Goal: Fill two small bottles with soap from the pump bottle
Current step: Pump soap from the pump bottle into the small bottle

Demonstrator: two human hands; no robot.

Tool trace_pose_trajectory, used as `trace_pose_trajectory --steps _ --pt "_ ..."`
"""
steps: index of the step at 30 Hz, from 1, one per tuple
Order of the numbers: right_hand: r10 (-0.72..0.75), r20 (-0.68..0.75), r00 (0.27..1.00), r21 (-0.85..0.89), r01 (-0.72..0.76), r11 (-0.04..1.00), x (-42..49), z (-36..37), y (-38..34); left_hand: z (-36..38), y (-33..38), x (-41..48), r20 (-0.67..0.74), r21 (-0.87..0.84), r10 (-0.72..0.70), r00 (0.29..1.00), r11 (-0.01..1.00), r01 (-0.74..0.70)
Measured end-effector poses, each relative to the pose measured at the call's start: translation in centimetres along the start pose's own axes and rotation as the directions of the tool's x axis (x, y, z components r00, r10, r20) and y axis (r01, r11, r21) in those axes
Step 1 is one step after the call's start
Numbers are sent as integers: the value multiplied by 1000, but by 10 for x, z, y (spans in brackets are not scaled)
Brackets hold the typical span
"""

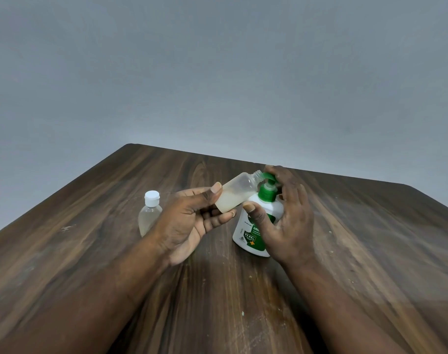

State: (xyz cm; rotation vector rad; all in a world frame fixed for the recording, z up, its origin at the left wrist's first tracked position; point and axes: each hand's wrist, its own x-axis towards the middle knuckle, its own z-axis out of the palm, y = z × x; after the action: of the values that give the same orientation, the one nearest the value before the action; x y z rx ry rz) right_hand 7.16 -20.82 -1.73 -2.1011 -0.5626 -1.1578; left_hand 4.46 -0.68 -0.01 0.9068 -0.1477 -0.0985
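Grey wall (pixel 217 72) behind, dark wood table (pixel 345 226) in front. Left hand (pixel 189 221) pinched the open small bottle (pixel 237 194) near its base between thumb and curled fingers, off the table. The bottle was tilted, neck up and to the right, with its mouth right at the green pump head (pixel 267 191). Cloudy soap had pooled at the low end, so I'd call it part full.

Right hand (pixel 289 218) gripped the pump bottle (pixel 245 226), which stood on the table: thumb on the front, fingers round the back, one fingertip over the pump head. Capped small bottle (pixel 150 213) stood on the table to the left, partly behind the left hand. It looked filled and done.

Risks as I read them:
- The mouth was narrow and I couldn't confirm the spout was inside the rim. A press while off-line would send soap down the outside and onto the fingers, and the pinch would slip.
- An off-axis press could rock the pump bottle and knock the neck away.
- More tilt would run the soap towards the open mouth.
- The hands hid part of the fill level, so overfilling was possible.
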Motion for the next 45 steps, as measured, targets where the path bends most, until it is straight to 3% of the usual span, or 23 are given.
trace_pose_trajectory --steps 45 --pt "-7 -14 1000 20 7 1000 -4 0 1 -2 -1 1 10 15 3 1000 1000 -3"
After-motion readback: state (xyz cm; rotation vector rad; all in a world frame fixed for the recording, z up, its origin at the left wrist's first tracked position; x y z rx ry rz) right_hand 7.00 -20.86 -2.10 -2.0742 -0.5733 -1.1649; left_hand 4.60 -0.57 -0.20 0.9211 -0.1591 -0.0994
